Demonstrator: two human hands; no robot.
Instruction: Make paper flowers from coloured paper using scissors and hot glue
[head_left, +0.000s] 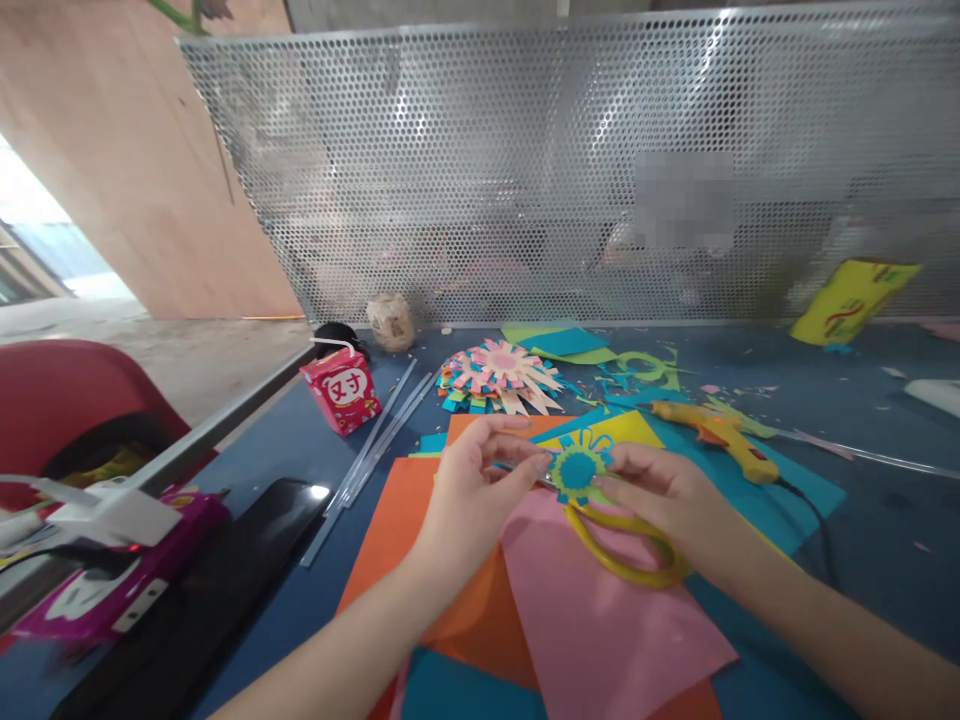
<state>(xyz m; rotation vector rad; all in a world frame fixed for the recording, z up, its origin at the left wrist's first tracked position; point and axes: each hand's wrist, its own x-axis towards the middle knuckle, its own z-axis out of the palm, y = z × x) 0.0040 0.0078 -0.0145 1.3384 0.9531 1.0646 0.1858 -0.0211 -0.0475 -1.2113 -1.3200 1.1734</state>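
Observation:
A small paper flower (577, 470), blue in the middle with a green fringe and looped blue petals, is held up over the coloured sheets. My right hand (652, 485) pinches its right edge between thumb and fingers. At its left edge, my left hand (487, 465) has thumb and forefinger closed on the rim, the other fingers loosely curled. Just below the flower lie scissors with yellow handles (634, 560), their blades mostly hidden by the hands. Under them are a pink sheet (615, 630) and an orange sheet (397, 515).
A yellow glue gun (720, 435) with a black cord lies at right. Behind the hands sits a pile of finished-looking paper rosettes (499, 370). Clear glue sticks (375, 450), a red drink carton (343, 390) and a black phone-like slab (202, 590) are at left. A perforated metal panel (480, 170) closes the back.

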